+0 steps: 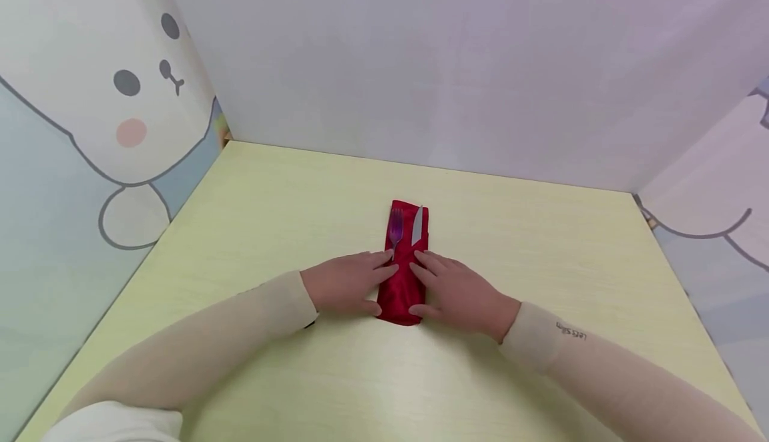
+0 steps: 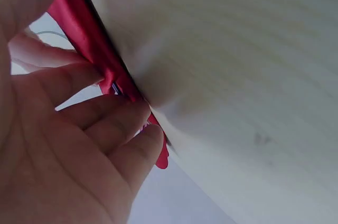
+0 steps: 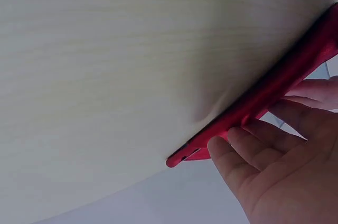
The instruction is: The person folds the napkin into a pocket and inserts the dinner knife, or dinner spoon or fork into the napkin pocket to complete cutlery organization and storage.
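Note:
A red cloth napkin (image 1: pixel 401 295), folded into a long narrow pouch, lies on the table. From its fold stick out the tines of a fork (image 1: pixel 396 224) on the left and the blade of a knife (image 1: pixel 417 226) on the right; their handles are hidden in the cloth. My left hand (image 1: pixel 348 284) rests with fairly straight fingers on the napkin's left edge, fingertips beside the fork's neck. Along the right edge, my right hand (image 1: pixel 461 291) touches the cloth with spread fingers. In both wrist views the fingertips meet the napkin's side, close to the tabletop.
The pale yellow wooden table (image 1: pixel 288 195) extends on all sides of the napkin. A plain light curtain (image 1: pixel 420 61) hangs behind its far edge, and cartoon-printed curtains (image 1: pixel 66 188) flank it left and right.

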Available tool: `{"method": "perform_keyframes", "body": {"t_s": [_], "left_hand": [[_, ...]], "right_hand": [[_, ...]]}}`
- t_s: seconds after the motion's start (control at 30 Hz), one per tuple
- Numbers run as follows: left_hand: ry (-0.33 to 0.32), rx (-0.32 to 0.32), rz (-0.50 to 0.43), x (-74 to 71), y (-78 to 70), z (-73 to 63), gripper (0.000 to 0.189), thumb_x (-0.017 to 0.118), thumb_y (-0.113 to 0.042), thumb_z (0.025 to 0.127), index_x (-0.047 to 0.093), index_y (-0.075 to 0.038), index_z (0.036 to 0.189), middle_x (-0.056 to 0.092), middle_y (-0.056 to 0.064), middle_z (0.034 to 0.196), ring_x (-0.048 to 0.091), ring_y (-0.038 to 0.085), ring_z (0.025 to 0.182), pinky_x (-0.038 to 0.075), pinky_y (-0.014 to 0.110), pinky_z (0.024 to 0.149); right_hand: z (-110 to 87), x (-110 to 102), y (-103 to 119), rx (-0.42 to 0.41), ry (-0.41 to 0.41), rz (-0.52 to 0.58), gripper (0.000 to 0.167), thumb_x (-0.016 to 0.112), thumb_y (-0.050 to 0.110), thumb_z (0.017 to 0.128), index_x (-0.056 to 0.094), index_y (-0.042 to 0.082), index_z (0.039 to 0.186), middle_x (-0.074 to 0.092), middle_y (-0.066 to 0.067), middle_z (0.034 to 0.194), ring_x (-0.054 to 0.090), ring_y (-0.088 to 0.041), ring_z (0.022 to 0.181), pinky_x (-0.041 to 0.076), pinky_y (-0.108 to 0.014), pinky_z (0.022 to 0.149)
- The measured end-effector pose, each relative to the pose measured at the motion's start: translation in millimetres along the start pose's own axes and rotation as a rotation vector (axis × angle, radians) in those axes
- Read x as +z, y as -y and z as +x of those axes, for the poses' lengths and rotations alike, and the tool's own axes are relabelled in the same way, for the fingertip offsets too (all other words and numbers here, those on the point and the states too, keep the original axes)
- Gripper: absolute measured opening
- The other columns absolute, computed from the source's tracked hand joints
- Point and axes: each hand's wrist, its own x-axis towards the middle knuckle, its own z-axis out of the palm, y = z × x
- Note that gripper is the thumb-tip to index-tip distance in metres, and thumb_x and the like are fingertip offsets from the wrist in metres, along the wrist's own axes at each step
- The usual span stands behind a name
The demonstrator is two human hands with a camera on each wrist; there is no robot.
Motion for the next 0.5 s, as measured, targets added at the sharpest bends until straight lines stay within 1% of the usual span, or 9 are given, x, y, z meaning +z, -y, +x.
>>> {"method": "perform_keyframes", "body": {"t_s": [0.17, 0.3, 0.5], "left_hand": [[0.011, -0.009, -0.016, 2.7, -2.0, 3.1, 0.086, 0.068, -0.049, 0.097, 0.028, -0.015, 0.164, 0.018, 0.008, 0.171, 0.022, 0.028, 0.155, 0.030, 0.037, 0.120], [0.018, -0.004, -0.038, 3.6, -5.5, 6.3, 0.085, 0.065, -0.049, 0.099, 0.024, -0.015, 0.165, 0.014, 0.008, 0.172, 0.017, 0.029, 0.156, 0.025, 0.038, 0.122], [0.033, -0.021, -0.052, 3.7, -10.4, 12.4, 0.084, 0.062, -0.048, 0.100, 0.022, -0.016, 0.166, 0.012, 0.008, 0.172, 0.014, 0.033, 0.157, 0.021, 0.042, 0.124]], "right_hand": [[-5.2, 2.7, -1.6, 0.006, -0.013, 0.019, 0.083, 0.064, 0.055, 0.098, 0.041, 0.001, 0.156, 0.033, -0.020, 0.164, 0.031, -0.036, 0.151, 0.038, -0.048, 0.116], [-9.5, 7.2, -6.4, 0.023, -0.023, 0.073, 0.084, 0.066, 0.053, 0.098, 0.040, -0.001, 0.157, 0.031, -0.020, 0.164, 0.030, -0.036, 0.151, 0.037, -0.049, 0.116], [-14.8, 8.9, -9.1, 0.031, -0.051, 0.109, 0.082, 0.068, 0.050, 0.098, 0.040, -0.003, 0.155, 0.032, -0.021, 0.164, 0.032, -0.038, 0.150, 0.037, -0.051, 0.116]]}}
